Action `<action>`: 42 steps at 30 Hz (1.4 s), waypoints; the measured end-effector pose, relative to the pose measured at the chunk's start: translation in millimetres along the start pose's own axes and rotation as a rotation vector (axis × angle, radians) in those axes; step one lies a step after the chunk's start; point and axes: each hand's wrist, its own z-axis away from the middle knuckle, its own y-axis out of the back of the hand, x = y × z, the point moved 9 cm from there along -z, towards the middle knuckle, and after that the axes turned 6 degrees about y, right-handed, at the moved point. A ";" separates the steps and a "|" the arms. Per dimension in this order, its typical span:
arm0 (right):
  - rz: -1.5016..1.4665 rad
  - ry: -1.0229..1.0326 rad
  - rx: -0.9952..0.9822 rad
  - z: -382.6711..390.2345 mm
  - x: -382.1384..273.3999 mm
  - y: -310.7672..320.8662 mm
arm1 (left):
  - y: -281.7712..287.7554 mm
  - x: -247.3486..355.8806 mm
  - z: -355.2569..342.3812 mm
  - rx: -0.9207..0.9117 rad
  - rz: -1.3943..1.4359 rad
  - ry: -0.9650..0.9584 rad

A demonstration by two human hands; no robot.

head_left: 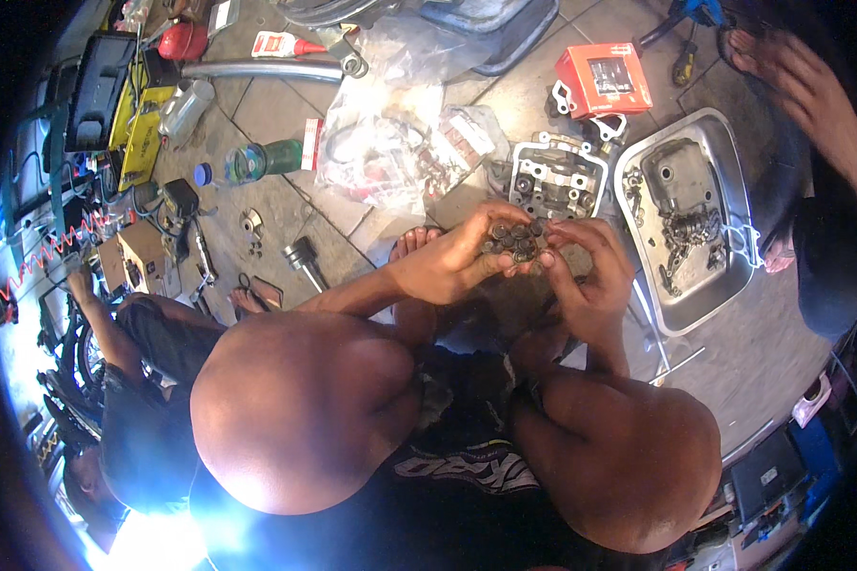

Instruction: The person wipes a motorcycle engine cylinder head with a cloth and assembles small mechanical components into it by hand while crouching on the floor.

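Observation:
Both my hands meet in front of my knees around a cluster of small, dark, greasy metal parts with round ends, like bolts. My left hand is closed round the cluster from the left, its thumb below. From the right, my right hand pinches at the edge of the same cluster with thumb and fingers. Just beyond them on the floor lies a metal engine cylinder head. Right of it stands a metal tray with a dark engine cover and greasy parts in it.
Beyond my hands lie clear plastic bags, a green bottle and a red-orange box. A dark socket-like tool rests left of my forearm. Other people sit at the left and stand at the right, one bare arm reaching in.

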 end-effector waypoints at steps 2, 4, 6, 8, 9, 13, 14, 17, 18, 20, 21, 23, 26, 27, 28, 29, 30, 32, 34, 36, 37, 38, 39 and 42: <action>0.039 0.059 -0.030 -4.5 -8.2 1.6 | -0.1 2.7 0.0 0.003 -0.061 -0.016; 0.051 0.091 -0.069 -11.8 -16.9 0.4 | 0.0 5.9 0.8 0.019 -0.119 -0.051; 0.038 0.096 -0.115 -20.8 -24.3 -4.5 | -0.3 6.7 1.7 0.046 -0.213 -0.137; 0.142 0.151 -0.225 -25.7 -27.2 -12.7 | -1.4 9.3 2.7 0.052 -0.282 -0.179; 0.195 0.179 -0.280 -26.6 -27.1 -17.2 | -1.5 9.5 4.0 0.045 -0.305 -0.178; 0.273 0.213 -0.385 -28.5 -24.8 -25.7 | -5.9 -10.9 3.2 -0.015 -0.289 -0.026; 0.284 0.214 -0.420 -31.0 -27.7 -26.7 | -7.1 -16.4 4.4 -0.018 -0.277 -0.001; 0.309 0.208 -0.495 -36.2 -32.6 -25.8 | -9.8 -6.8 3.3 0.005 -0.282 -0.082; 0.316 0.204 -0.514 -37.4 -33.0 -25.1 | -10.1 0.8 3.0 0.005 -0.308 -0.119; 0.259 0.118 -0.543 -41.0 -25.2 -25.4 | -11.9 4.8 -0.4 -0.057 -0.173 -0.063; 0.230 0.075 -0.557 -42.6 -20.4 -26.2 | -15.0 -0.5 -3.5 -0.122 -0.010 0.027; 0.083 -0.098 -0.507 -41.6 3.7 -22.4 | -23.6 -10.3 -5.0 -0.224 0.330 0.168; -0.017 -0.202 -0.421 -36.5 33.5 -14.2 | -32.4 -21.8 -4.4 -0.278 0.769 0.284; -0.030 -0.211 -0.391 -35.9 38.4 -10.8 | -34.2 -24.4 -6.2 -0.266 0.858 0.292; -0.061 -0.263 -0.395 -32.6 43.2 -9.9 | -35.3 -25.1 -8.7 -0.260 0.947 0.297; -0.091 -0.315 -0.398 -29.1 46.0 -8.5 | -34.1 -25.6 -9.5 -0.245 0.945 0.302; -0.119 -0.366 -0.400 -26.2 48.4 -7.8 | -32.2 -24.8 -9.6 -0.233 0.942 0.306; -0.082 -0.308 -0.441 -27.8 45.8 -13.2 | -25.7 -21.2 -7.7 -0.202 0.923 0.291; -0.092 -0.401 -0.503 -31.5 43.7 -18.3 | -20.0 -20.5 -7.5 -0.186 0.896 0.255; -0.094 -0.411 -0.534 -35.6 46.9 -23.7 | -18.4 -25.9 -7.3 -0.173 0.918 0.289; -0.090 -0.417 -0.545 -35.7 52.7 -26.8 | -19.0 -29.7 -6.9 -0.173 0.928 0.302; -0.211 -0.469 -0.497 -32.9 58.0 -26.6 | -21.9 -36.4 -8.9 -0.168 0.948 0.342; -0.087 -0.430 -0.557 -42.0 44.6 -26.9 | -21.3 -31.3 -7.7 -0.208 0.988 0.315; -0.125 -0.486 -0.593 -56.3 32.9 -37.6 | -12.2 -26.9 -0.4 -0.222 1.021 0.269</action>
